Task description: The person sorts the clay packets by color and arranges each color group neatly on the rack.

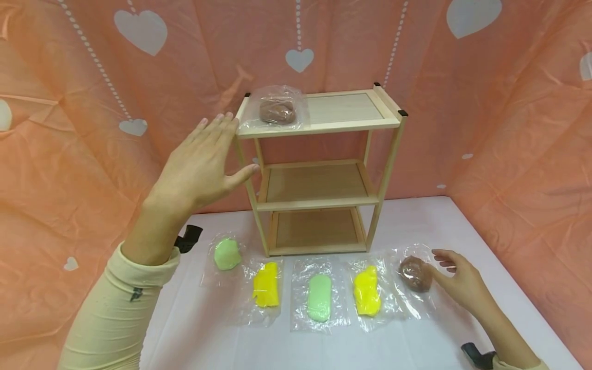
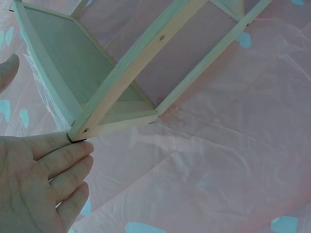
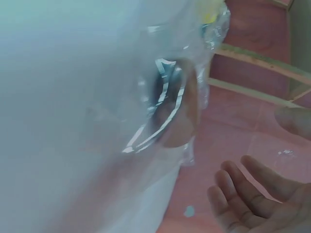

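My left hand (image 1: pixel 196 167) is raised at the top left corner of a small three-tier wooden shelf (image 1: pixel 319 206), fingers straight and thumb spread. In the left wrist view its fingertips overlap the shelf's corner post (image 2: pixel 104 99); whether they touch is unclear. On the top tier, at the left end, lies a brown lump of clay (image 1: pixel 277 112) in a clear bag. My right hand (image 1: pixel 462 285) is beside another bagged brown lump (image 1: pixel 415 274) on the table's right. Its fingers are loosely bent, and the right wrist view shows nothing in its palm.
Along the shelf's front, clear bags hold a round green lump (image 1: pixel 227 254), a yellow piece (image 1: pixel 266 285), a long green piece (image 1: pixel 319 298) and another yellow piece (image 1: pixel 367 291). They lie on a white table (image 1: pixel 199 334). A pink curtain with hearts (image 1: pixel 185 77) hangs behind.
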`<control>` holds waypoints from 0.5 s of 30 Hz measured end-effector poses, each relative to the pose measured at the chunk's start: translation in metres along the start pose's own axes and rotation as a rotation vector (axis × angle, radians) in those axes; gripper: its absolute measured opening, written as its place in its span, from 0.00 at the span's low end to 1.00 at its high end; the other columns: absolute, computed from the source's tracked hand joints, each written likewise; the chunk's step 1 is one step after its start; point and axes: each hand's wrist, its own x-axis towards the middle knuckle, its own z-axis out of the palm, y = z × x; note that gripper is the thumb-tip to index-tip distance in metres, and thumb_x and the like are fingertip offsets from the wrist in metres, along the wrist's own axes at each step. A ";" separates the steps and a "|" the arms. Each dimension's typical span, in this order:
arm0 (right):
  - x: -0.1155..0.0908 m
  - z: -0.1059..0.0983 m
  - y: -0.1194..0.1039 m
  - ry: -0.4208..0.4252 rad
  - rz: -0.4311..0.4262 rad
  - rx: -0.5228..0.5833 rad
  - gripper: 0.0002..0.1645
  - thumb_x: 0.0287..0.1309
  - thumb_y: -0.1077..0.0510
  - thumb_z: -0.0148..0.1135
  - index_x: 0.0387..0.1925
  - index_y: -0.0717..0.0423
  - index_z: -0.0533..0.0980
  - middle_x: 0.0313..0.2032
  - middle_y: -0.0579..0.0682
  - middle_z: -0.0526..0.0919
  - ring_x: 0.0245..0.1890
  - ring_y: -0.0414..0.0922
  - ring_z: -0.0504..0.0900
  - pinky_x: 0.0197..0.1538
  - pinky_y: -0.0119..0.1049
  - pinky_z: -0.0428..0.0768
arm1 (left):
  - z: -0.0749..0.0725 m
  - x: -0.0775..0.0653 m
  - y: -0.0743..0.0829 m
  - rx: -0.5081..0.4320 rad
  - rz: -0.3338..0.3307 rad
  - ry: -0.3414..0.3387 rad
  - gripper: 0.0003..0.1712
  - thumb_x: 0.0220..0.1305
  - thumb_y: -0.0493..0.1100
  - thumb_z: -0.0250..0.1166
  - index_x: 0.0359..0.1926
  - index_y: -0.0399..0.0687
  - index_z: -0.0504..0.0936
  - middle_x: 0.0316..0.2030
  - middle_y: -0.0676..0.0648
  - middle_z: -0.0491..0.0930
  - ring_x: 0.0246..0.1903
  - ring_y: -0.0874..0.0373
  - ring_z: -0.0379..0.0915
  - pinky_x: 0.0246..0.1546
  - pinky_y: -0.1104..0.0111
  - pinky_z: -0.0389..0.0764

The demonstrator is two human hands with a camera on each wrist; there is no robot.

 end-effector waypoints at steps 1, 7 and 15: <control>-0.001 0.000 0.003 -0.014 0.010 -0.003 0.35 0.71 0.51 0.70 0.67 0.72 0.73 0.58 0.75 0.81 0.56 0.71 0.81 0.58 0.66 0.82 | 0.000 0.000 0.000 0.000 0.000 -0.001 0.56 0.77 0.67 0.57 0.85 0.33 0.47 0.85 0.34 0.49 0.85 0.42 0.41 0.86 0.55 0.37; 0.001 0.002 0.019 -0.087 0.046 -0.061 0.43 0.71 0.46 0.71 0.69 0.77 0.69 0.60 0.79 0.78 0.58 0.76 0.78 0.55 0.72 0.81 | 0.000 0.000 0.000 0.003 -0.001 0.004 0.56 0.77 0.67 0.57 0.85 0.33 0.47 0.84 0.34 0.49 0.85 0.41 0.41 0.86 0.56 0.37; -0.002 0.006 0.034 -0.161 0.105 -0.190 0.56 0.65 0.35 0.72 0.67 0.83 0.67 0.52 0.81 0.77 0.52 0.75 0.77 0.48 0.70 0.81 | -0.001 0.002 0.000 0.001 -0.002 0.002 0.56 0.77 0.67 0.58 0.85 0.33 0.48 0.84 0.34 0.50 0.85 0.41 0.42 0.86 0.56 0.38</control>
